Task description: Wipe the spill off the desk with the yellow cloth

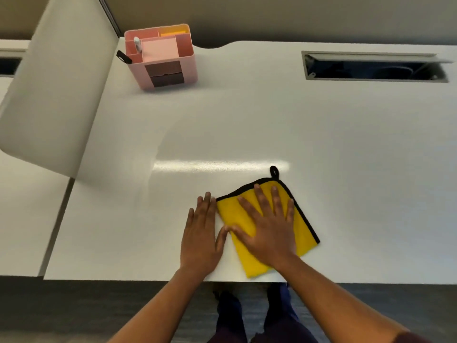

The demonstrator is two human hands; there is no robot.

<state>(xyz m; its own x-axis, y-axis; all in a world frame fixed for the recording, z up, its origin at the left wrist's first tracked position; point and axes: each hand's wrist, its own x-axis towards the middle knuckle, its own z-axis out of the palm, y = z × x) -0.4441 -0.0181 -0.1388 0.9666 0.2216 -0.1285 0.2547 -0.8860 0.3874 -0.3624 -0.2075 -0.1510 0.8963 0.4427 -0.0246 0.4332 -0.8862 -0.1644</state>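
Observation:
A yellow cloth (303, 219) with a black hem and a black hanging loop lies folded flat on the white desk (247, 125), close to the front edge. My right hand (269, 226) rests palm down on the cloth, fingers spread, pressing it to the desk. My left hand (201, 233) lies flat on the bare desk just left of the cloth, its fingertips touching the cloth's left edge. No spill is visible on the desk surface; only a bright light reflection shows beyond the cloth.
A pink desk organizer (162, 58) with a pen and notes stands at the back left. A white divider panel (59, 90) rises along the left side. An open cable hatch (376, 68) is cut into the desk at the back right.

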